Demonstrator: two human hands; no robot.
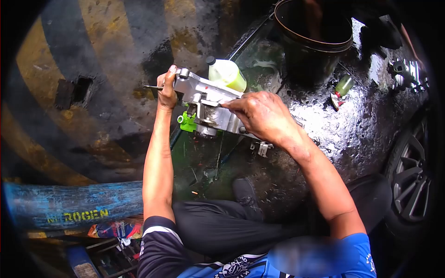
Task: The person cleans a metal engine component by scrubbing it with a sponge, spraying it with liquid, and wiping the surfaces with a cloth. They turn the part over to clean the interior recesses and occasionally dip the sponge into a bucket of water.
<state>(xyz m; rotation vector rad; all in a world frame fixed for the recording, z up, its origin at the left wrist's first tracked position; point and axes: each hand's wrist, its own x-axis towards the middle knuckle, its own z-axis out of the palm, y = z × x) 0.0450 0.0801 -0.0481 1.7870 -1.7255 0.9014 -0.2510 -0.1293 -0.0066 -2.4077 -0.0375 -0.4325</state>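
Note:
A long silver metal casting (220, 92) is held up above the dark floor, running from upper left to lower right. My left hand (168, 90) is closed around its upper left end, and a thin dark metal piece (152, 87) sticks out to the left of that hand. My right hand (262, 113) is closed, its fingers pinched against the middle of the casting; whatever lies between those fingertips is hidden. Beneath the casting shows a bright green object (187, 121), partly covered. A small metal fitting (263, 148) appears below the casting's right end.
Behind the casting is a plastic jug (228, 74) of yellow-green liquid. A dark drum (315, 44) stands at upper right, near a small greenish bottle (344, 85). A car wheel (410, 171) is at right, a blue NITROGEN cylinder (74, 204) at lower left. The floor has a square hole (83, 91).

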